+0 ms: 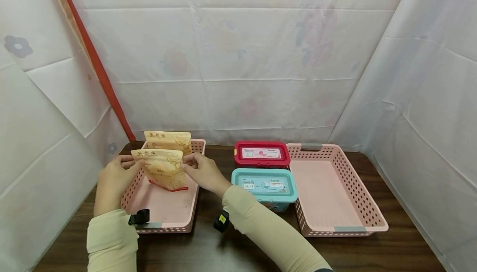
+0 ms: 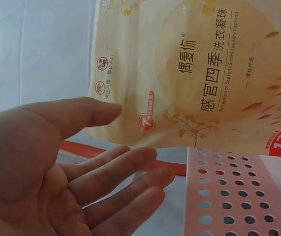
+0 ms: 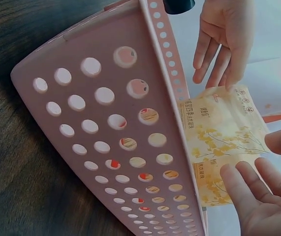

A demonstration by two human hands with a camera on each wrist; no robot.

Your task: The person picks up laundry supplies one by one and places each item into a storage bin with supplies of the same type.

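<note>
Two yellow stand-up pouches of laundry capsules are in the left pink basket point(image 1: 193, 205). The front pouch point(image 1: 164, 170) leans back before the rear pouch point(image 1: 169, 137). My left hand point(image 1: 116, 176) is at the front pouch's left edge; in the left wrist view its thumb point(image 2: 98, 112) overlaps the pouch front point(image 2: 204, 73), and its fingers spread apart below. On the other side, my right hand point(image 1: 205, 172) has its thumb and fingertips right at the front pouch's right edge. The right wrist view shows these fingers point(image 3: 248, 196) fairly straight, with a gap to the thumb.
A red lidded box point(image 1: 262, 155) stands behind a turquoise lidded box point(image 1: 265, 187) in the middle of the dark wooden table point(image 1: 208, 247). To their right lies another pink basket point(image 1: 331, 193). White sheeting point(image 1: 238, 56) encloses the back and sides.
</note>
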